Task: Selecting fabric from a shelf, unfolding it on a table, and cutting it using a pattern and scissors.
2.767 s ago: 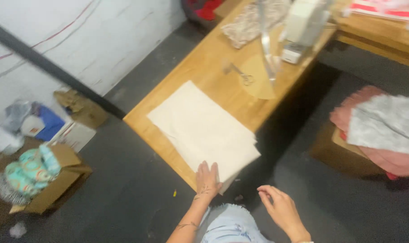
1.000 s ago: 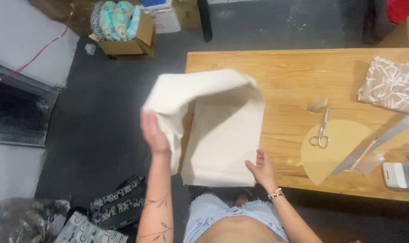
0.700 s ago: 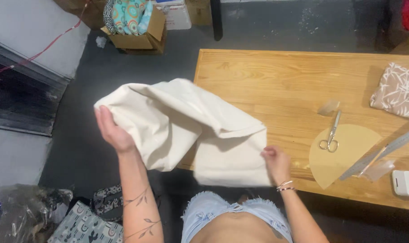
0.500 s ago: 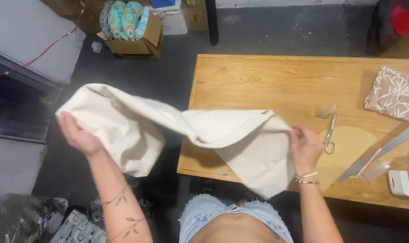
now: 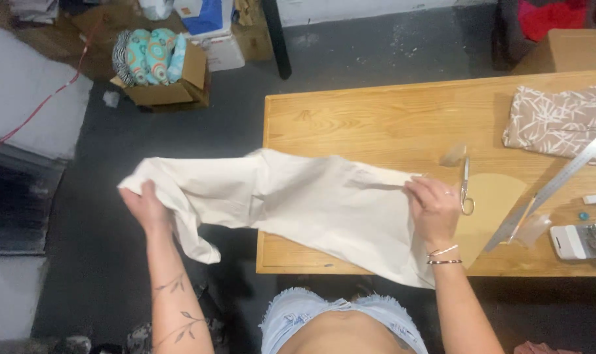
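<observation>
A large piece of cream cloth (image 5: pixel 298 203) stretches between my two hands, half over the wooden table (image 5: pixel 376 118) and half past its left edge. My left hand (image 5: pixel 143 206) grips the cloth's left end out over the dark floor. My right hand (image 5: pixel 434 208) pinches the cloth's right end above the table, just left of a pair of scissors (image 5: pixel 466 187). The scissors lie on a tan rounded paper pattern (image 5: pixel 491 203).
A brown patterned folded fabric (image 5: pixel 560 121) and a long metal ruler (image 5: pixel 554 190) lie at the table's right. A small white device (image 5: pixel 576 239) sits near the right front edge. A cardboard box with teal patterned cloth rolls (image 5: pixel 157 65) stands on the floor at upper left.
The cloth was lifted off the table and pulled out wide. My left hand moved down and right a little, and my right hand carried its end rightward toward the scissors.
</observation>
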